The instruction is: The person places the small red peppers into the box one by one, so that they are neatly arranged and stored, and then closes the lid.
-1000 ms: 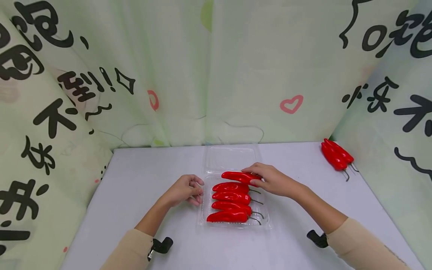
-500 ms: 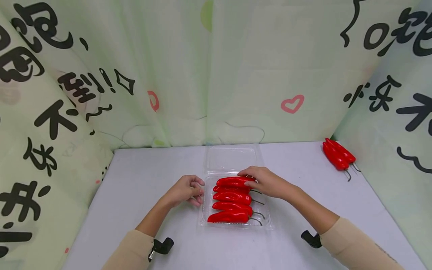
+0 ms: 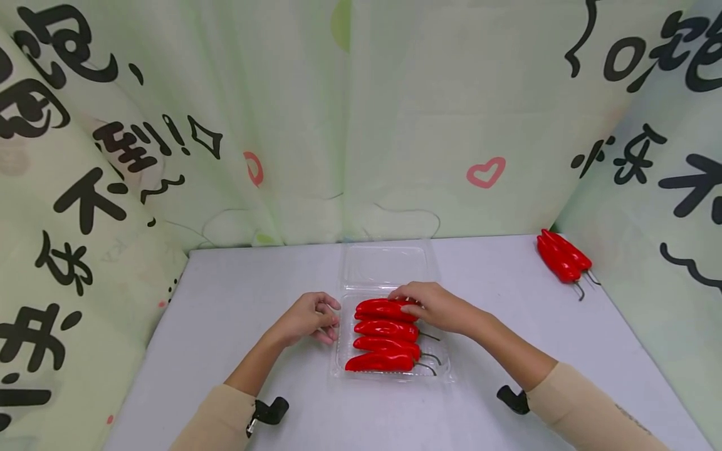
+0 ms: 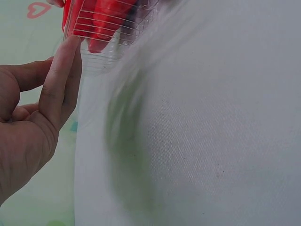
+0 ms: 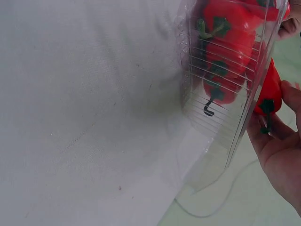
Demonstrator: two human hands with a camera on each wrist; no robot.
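My right hand (image 3: 437,307) grips a red chili pepper (image 3: 375,306) near its stem end, above the back of an open clear plastic clamshell box (image 3: 395,378). Several other red peppers (image 3: 386,329) lie side by side in the box, stems to the right; the held one partly covers the rearmost. From the right wrist, the held pepper (image 5: 271,89) shows between thumb and fingers, its green stem free. Loosely bent, my left hand (image 3: 310,318) holds nothing. Its fingertips are at the box's left wall; whether they touch it I cannot tell.
The box's clear lid (image 3: 389,266) lies folded back toward the curtain (image 3: 406,125). Two more red peppers (image 3: 564,258) rest at the far right corner of the white table (image 3: 254,269). Printed curtains enclose the back and both sides.
My right hand has carried the pepper leftward and lower, toward the rearmost pepper in the box. The left hand has stayed by the box's left side.
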